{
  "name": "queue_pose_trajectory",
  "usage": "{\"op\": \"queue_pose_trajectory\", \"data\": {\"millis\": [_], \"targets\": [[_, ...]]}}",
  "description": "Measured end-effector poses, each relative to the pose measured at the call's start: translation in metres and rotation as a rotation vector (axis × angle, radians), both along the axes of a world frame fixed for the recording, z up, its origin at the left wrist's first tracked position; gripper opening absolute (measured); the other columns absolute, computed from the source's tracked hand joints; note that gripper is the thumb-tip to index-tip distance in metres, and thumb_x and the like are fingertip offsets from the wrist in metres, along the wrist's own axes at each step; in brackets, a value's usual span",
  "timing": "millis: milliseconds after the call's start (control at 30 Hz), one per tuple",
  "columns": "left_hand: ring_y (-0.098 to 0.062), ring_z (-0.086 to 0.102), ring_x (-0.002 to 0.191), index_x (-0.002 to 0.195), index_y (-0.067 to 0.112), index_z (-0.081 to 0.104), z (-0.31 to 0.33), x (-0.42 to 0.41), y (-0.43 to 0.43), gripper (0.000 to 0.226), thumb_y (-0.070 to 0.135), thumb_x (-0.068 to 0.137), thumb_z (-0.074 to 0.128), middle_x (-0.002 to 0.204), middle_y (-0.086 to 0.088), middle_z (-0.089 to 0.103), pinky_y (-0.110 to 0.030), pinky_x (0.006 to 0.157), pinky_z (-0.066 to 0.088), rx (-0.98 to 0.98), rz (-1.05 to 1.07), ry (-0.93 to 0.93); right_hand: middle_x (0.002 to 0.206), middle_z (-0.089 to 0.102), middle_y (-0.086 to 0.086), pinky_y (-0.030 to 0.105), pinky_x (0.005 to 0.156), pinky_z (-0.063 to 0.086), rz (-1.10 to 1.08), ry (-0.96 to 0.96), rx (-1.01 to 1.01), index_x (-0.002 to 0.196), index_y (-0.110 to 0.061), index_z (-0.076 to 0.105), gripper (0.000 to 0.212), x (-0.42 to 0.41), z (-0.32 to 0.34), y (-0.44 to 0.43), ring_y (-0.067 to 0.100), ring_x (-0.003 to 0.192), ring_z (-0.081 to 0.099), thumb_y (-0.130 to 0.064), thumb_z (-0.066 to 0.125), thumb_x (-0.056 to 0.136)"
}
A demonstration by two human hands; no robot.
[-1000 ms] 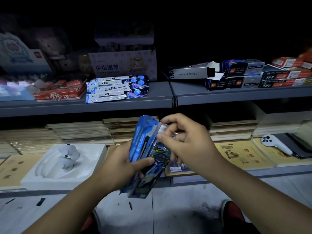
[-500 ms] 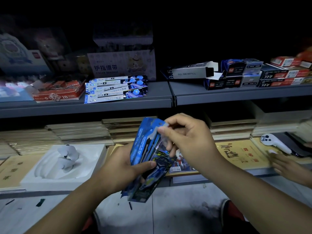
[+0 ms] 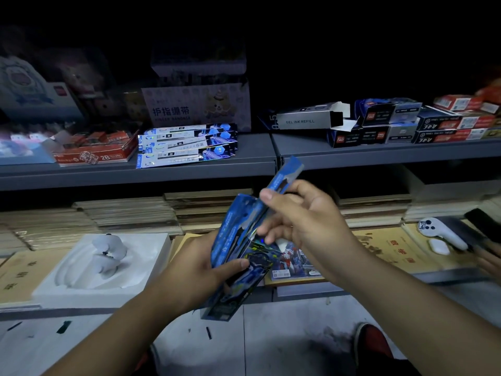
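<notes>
Head view, centre frame: left hand (image 3: 189,272) is gripping blue packets (image 3: 233,234); right hand (image 3: 309,221) is pinching one packet (image 3: 286,172), possibly a refill pack.

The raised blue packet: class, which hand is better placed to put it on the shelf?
Right, probably: the right hand pinches that packet near the shelf; the left hand grips the bundle.
</notes>
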State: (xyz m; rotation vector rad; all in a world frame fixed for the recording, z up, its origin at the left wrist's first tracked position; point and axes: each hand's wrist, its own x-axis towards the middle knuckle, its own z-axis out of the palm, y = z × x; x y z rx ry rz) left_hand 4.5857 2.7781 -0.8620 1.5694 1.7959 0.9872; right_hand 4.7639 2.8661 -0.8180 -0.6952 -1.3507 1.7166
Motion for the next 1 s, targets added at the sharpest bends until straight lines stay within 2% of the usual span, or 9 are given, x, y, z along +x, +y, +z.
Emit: {"op": "queue_pose_trajectory", "data": {"millis": [100, 167, 233, 367, 533, 667, 800, 900, 1000], "targets": [[-0.006, 0.068, 0.061, 0.083, 0.033, 0.062, -0.003, -0.002, 0.0, 0.021, 0.026, 0.084, 0.081, 0.076, 0.011, 0.073, -0.016, 0.058, 0.05, 0.004, 0.007, 0.077, 0.082, 0.072, 0.021, 0.03, 0.055, 0.055, -0.066, -0.056, 0.059, 0.099, -0.003, 0.066, 0.01, -0.003, -0.006, -0.001, 0.026, 0.063, 0.065, -0.012, 0.069, 0.095], [-0.006, 0.068, 0.07, 0.088, 0.033, 0.063, -0.006, -0.007, 0.001, 0.019, 0.033, 0.083, 0.082, 0.079, 0.009, 0.073, -0.02, 0.063, 0.052, 0.004, 0.034, 0.13, 0.081, 0.071, 0.022, 0.031, 0.056, 0.055, -0.133, -0.034, 0.063, 0.095, -0.004, 0.064, 0.006, -0.003, -0.004, 0.0, 0.027, 0.063, 0.064, -0.009, 0.064, 0.099], [-0.005, 0.068, 0.072, 0.089, 0.032, 0.062, -0.007, -0.01, 0.002, 0.021, 0.037, 0.082, 0.081, 0.081, 0.01, 0.073, -0.022, 0.065, 0.052, -0.006, 0.048, 0.168, 0.079, 0.066, 0.022, 0.03, 0.054, 0.052, -0.19, 0.027, 0.044, 0.093, -0.004, 0.062, 0.006, 0.0, 0.003, 0.004, 0.025, 0.06, 0.061, -0.005, 0.062, 0.099], [-0.005, 0.069, 0.066, 0.086, 0.032, 0.059, -0.005, -0.012, 0.003, 0.021, 0.03, 0.085, 0.08, 0.075, 0.007, 0.072, -0.012, 0.056, 0.046, -0.004, 0.098, 0.122, 0.078, 0.058, 0.011, 0.028, 0.052, 0.044, -0.287, 0.084, 0.02, 0.091, -0.009, 0.055, 0.013, 0.013, 0.012, 0.017, 0.019, 0.058, 0.056, 0.0, 0.063, 0.095], [-0.017, 0.072, 0.058, 0.087, 0.034, 0.058, 0.001, -0.015, 0.001, 0.024, 0.021, 0.087, 0.078, 0.078, 0.015, 0.074, -0.026, 0.061, 0.057, 0.028, 0.089, 0.027, 0.078, 0.063, 0.005, 0.031, 0.056, 0.044, -0.369, -0.138, 0.126, 0.1, -0.011, 0.062, 0.019, 0.025, 0.012, 0.03, 0.019, 0.061, 0.057, 0.003, 0.051, 0.096], [-0.021, 0.072, 0.058, 0.092, 0.032, 0.06, 0.001, -0.016, 0.0, 0.021, 0.019, 0.087, 0.077, 0.081, 0.01, 0.076, -0.026, 0.06, 0.057, 0.048, 0.103, -0.037, 0.081, 0.063, 0.008, 0.026, 0.053, 0.045, -0.332, -0.25, 0.18, 0.102, -0.01, 0.066, 0.021, 0.027, 0.01, 0.029, 0.015, 0.058, 0.057, 0.003, 0.051, 0.096], [-0.022, 0.073, 0.058, 0.094, 0.029, 0.061, -0.001, -0.017, 0.001, 0.019, 0.022, 0.087, 0.077, 0.082, 0.007, 0.076, -0.028, 0.06, 0.058, 0.06, 0.116, -0.065, 0.094, 0.07, 0.006, 0.026, 0.055, 0.047, -0.323, -0.247, 0.24, 0.102, -0.018, 0.07, 0.028, 0.031, 0.013, 0.029, 0.013, 0.063, 0.058, 0.002, 0.051, 0.095], [-0.018, 0.073, 0.058, 0.094, 0.03, 0.06, 0.001, -0.015, 0.001, 0.02, 0.022, 0.087, 0.077, 0.081, 0.012, 0.076, -0.023, 0.059, 0.056, 0.06, 0.096, -0.046, 0.1, 0.074, 0.002, 0.021, 0.056, 0.047, -0.281, -0.292, 0.305, 0.106, -0.018, 0.071, 0.033, 0.032, 0.012, 0.03, 0.011, 0.065, 0.06, 0.005, 0.051, 0.094], [-0.015, 0.072, 0.058, 0.092, 0.031, 0.06, 0.002, -0.013, 0.0, 0.02, 0.021, 0.087, 0.077, 0.078, 0.014, 0.075, -0.018, 0.058, 0.054, 0.062, 0.071, -0.022, 0.098, 0.074, -0.003, 0.023, 0.06, 0.047, -0.219, -0.33, 0.336, 0.107, -0.021, 0.071, 0.034, 0.03, 0.009, 0.029, 0.012, 0.068, 0.059, 0.003, 0.053, 0.091]]}}
